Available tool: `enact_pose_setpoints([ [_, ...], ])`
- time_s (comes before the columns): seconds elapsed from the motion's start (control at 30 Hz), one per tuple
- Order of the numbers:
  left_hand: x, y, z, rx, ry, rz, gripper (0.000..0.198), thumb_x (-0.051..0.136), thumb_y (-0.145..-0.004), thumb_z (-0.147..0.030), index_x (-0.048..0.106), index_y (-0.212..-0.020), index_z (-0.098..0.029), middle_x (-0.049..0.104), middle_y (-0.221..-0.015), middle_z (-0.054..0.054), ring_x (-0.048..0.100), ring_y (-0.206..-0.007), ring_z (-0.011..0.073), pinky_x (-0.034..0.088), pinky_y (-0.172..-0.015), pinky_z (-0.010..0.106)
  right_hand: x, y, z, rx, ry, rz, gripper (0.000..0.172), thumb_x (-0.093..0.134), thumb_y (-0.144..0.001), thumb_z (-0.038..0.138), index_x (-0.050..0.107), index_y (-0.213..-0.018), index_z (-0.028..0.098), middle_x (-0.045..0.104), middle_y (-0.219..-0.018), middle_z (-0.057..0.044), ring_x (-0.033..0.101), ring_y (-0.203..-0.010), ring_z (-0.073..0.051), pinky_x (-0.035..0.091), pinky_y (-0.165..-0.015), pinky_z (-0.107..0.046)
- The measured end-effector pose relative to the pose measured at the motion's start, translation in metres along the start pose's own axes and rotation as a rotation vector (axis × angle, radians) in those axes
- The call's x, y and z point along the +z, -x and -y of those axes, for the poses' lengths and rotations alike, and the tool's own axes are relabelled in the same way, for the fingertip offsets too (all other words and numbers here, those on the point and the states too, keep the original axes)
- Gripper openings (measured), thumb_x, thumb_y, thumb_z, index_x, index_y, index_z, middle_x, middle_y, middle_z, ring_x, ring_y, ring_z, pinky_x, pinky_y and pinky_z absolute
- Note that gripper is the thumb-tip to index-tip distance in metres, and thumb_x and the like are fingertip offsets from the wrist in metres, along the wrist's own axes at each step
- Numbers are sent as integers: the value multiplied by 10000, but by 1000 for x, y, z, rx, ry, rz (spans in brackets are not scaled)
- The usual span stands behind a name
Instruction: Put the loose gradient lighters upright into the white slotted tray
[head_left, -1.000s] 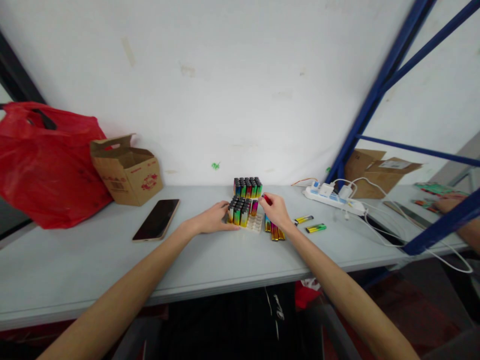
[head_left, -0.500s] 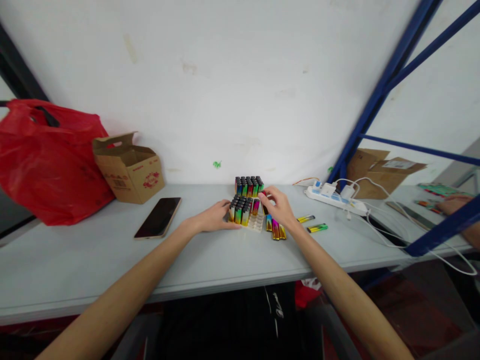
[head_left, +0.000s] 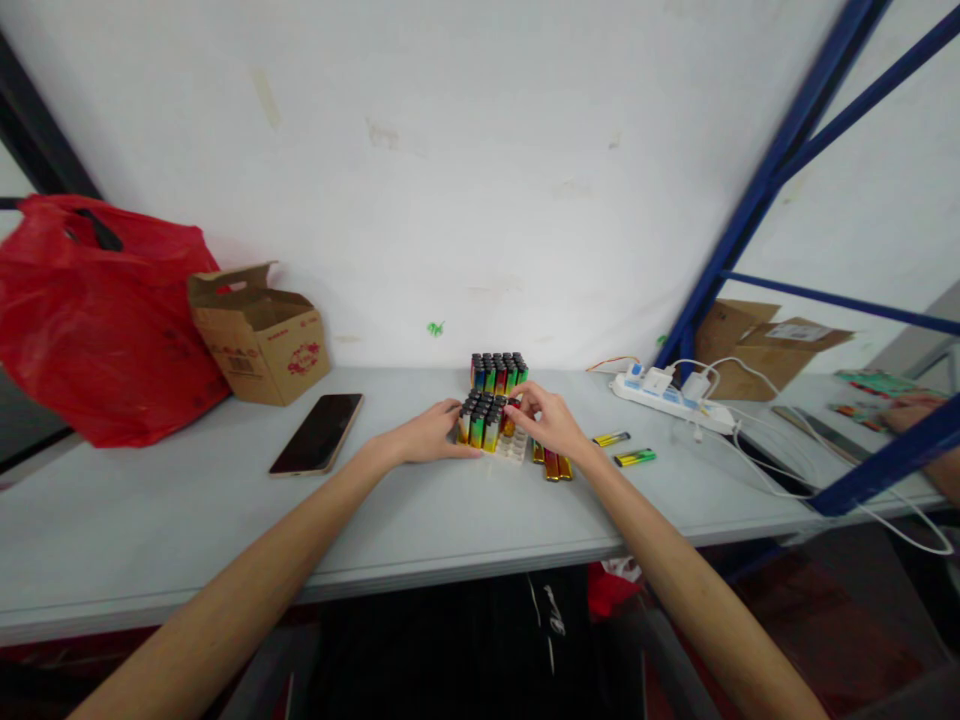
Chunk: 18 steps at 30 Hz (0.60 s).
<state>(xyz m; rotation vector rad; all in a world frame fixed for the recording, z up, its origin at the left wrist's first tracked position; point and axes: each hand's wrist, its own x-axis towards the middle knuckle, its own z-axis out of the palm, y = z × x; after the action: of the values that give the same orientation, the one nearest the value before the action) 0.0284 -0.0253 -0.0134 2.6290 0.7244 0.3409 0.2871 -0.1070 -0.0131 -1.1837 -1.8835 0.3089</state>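
Note:
My left hand [head_left: 433, 434] is wrapped round the left side of a pale tray [head_left: 511, 447] that holds upright lighters [head_left: 478, 425] with black tops and shiny coloured bodies. Above the tray's right part, my right hand [head_left: 545, 418] pinches a reddish lighter [head_left: 511, 420] between thumb and fingers. Behind them stands another block of upright lighters [head_left: 499, 371]. Several loose lighters [head_left: 553, 464] lie just right of the tray, partly below my right hand. Farther right lie a yellow lighter [head_left: 611, 438] and a green one [head_left: 635, 457].
A phone [head_left: 317, 434], an open carton [head_left: 281, 350] and a red bag [head_left: 112, 320] are on the left. To the right are a power strip [head_left: 673, 402] with cables, a blue frame [head_left: 705, 290], another carton [head_left: 757, 350] and another person's hand [head_left: 911, 412].
My right hand has moved slightly down and left, from behind the tray's right part to over it, with the lighter in its fingers. My left hand stays in place.

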Motion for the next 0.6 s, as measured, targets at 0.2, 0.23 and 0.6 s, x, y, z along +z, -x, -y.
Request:
enact_pose_setpoints([
  [0.2,0,-1,1,12,4,-6,669,698,-820,-736,685,-1271,-242,610,-1411,110,536,-1331,357,412,-1186,478,-5,1,6,10,10,3,279,584,-989,505,633,-1070,242,640,-700,18,574,-626,-164,419,-612,-289],
  [0.23,0,-1,1,17,5,-8,666,694,-821,-738,686,-1266,-242,611,-1412,109,538,-1328,357,413,-1185,479,-6,1,7,15,10,1,285,588,-985,512,642,-1058,241,640,-695,17,572,-624,-164,416,-607,-288],
  [0.6,1,-1,1,8,1,1,630,692,-832,-723,700,-1231,-235,598,-1427,119,534,-1335,353,400,-1198,480,-9,-1,7,23,3,-68,347,561,-992,558,655,-1071,234,583,-657,25,528,-604,-162,414,-609,-291],
])
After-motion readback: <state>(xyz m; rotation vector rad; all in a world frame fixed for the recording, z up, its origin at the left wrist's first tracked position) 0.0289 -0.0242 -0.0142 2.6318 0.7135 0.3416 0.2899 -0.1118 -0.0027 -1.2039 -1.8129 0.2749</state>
